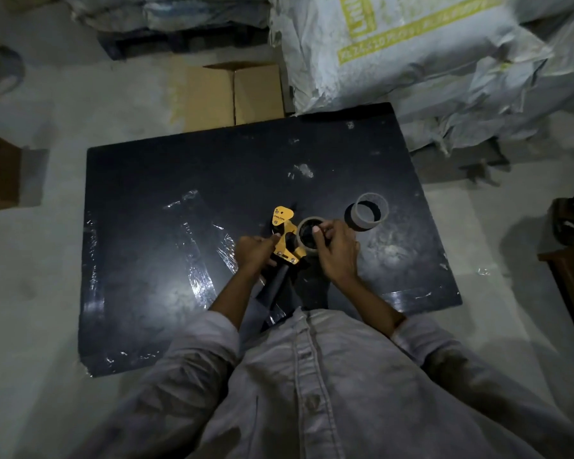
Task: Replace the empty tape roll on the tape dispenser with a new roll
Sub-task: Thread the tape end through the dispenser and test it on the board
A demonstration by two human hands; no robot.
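A yellow tape dispenser (pixel 284 231) with a dark handle is held over the black board (pixel 179 226). My left hand (pixel 256 251) grips it at the left side, near the handle. My right hand (pixel 337 250) holds a tape roll (pixel 307 236) against the dispenser's right side, thumb on the roll's rim, fingers wrapped round it. An empty cardboard core (pixel 367 212) lies on the board to the right, apart from both hands. Whether the roll is seated on the dispenser's hub is hidden by my fingers.
The board lies on a pale floor and carries strips of clear tape (pixel 196 246). A cardboard box (pixel 232 94) stands behind it. Large white sacks (pixel 428 54) crowd the back right. A wooden edge (pixel 570 286) sits at the far right.
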